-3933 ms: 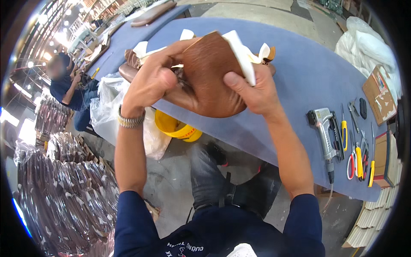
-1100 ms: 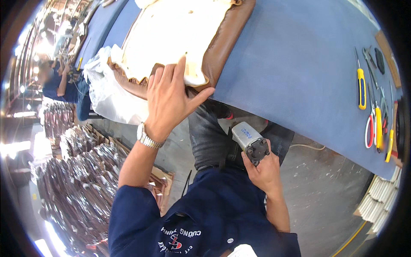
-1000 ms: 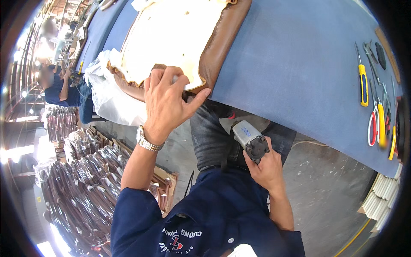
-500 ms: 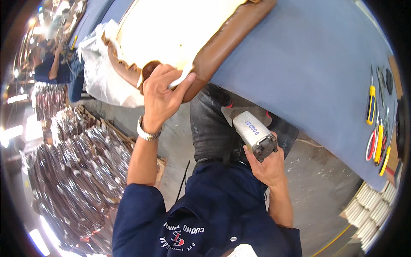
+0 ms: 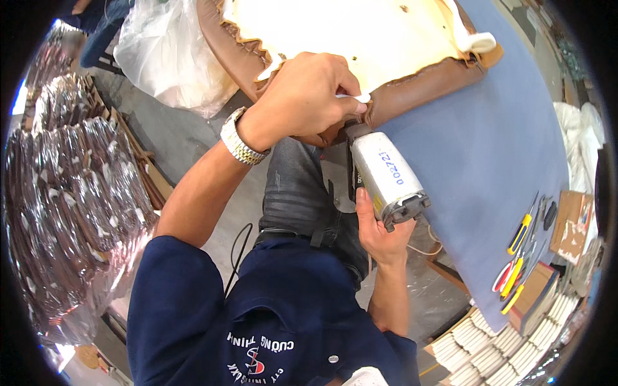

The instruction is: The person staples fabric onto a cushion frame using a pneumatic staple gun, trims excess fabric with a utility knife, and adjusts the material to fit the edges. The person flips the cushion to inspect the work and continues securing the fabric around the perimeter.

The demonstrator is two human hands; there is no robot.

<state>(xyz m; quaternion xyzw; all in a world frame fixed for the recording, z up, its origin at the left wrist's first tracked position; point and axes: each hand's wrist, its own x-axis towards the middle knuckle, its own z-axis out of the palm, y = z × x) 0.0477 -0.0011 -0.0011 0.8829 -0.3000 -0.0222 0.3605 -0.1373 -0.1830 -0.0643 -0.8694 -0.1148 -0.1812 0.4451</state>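
A seat cushion with a cream face [image 5: 380,45] and brown leather cover [image 5: 421,90] lies across the table's near edge. My left hand [image 5: 308,96], with its fingers pinched together, holds the cover's edge at the near corner, where a bit of white material [image 5: 362,98] sticks out. Wrapped round a silver staple gun [image 5: 387,168] is my right hand [image 5: 385,239]. The gun's dark nose is up against the leather, close beside my left fingertips. Exactly where the nose meets the cover is partly hidden.
The blue-grey tabletop [image 5: 489,154] carries hand tools with yellow handles [image 5: 519,233] at the right. Clear plastic sheeting [image 5: 177,58] hangs left of the cushion. Wrapped brown bundles [image 5: 71,219] are stacked at the left, with white stacked pieces [image 5: 476,347] at lower right.
The staple gun has risen from below the table edge to the cushion's cover. My left hand has moved right along the edge, and the cushion now sits turned in view.
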